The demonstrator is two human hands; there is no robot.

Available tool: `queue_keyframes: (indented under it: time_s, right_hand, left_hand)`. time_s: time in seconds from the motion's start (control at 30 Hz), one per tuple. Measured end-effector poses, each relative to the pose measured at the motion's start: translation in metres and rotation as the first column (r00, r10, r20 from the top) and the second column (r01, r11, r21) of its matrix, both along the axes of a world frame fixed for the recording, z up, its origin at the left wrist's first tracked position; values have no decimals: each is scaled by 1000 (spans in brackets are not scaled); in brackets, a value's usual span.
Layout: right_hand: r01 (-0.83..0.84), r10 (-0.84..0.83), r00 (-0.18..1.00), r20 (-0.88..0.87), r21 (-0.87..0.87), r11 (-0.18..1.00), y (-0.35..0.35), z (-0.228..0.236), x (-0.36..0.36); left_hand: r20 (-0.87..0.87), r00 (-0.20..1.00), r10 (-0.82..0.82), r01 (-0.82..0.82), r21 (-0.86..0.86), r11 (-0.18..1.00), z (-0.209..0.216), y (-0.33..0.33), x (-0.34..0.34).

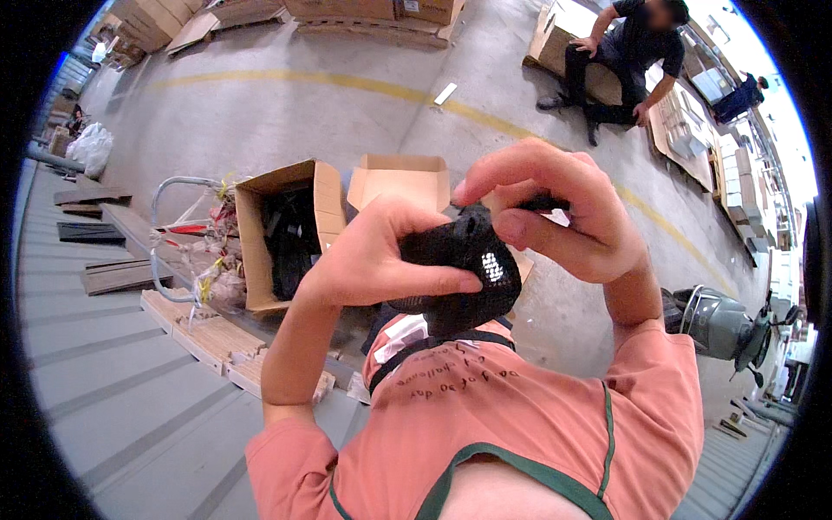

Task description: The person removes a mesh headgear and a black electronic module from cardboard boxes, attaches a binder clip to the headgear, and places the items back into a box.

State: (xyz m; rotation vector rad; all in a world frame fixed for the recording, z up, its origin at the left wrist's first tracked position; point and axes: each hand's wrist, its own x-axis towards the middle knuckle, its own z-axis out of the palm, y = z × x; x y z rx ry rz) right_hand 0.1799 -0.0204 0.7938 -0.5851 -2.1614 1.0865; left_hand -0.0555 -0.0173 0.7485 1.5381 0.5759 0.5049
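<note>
In front of my chest is a bunched black mesh fabric piece [459, 295] with a small white printed patch. My left hand [364, 256] is closed around its left side, thumb stretched across the front just left of the patch. My right hand [576, 217] is curled at the upper right of the fabric, its index fingertip and thumb close to a raised black knot or fold [473, 222]. Something dark shows inside the right fingers, but I cannot make out what it is.
An open cardboard box [325, 204] with black items stands beyond my left arm, beside another open carton [399, 178]. Wooden strips [208, 338] and a metal-framed bundle [186, 243] lie left. A grey machine [715, 321] stands right. A person [624, 65] sits far right on cardboard.
</note>
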Motion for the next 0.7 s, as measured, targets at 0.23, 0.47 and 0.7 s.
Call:
queue_keyframes:
  time_s: [0.23, 0.47, 0.7]
  right_hand:
    - [103, -203, 949, -241, -373, 922, -24, -18, -2]
    - [142, -250, 914, -319, -325, 935, -20, -29, -9]
    - [51, -167, 962, -215, -460, 887, -8, -21, -13]
  left_hand:
    - [-38, 999, 26, -20, 132, 991, 4, -19, -5]
    - [-159, 986, -45, 75, 185, 980, 0, -24, -18]
    - [85, 994, -72, 96, -335, 937, -17, -18, -20]
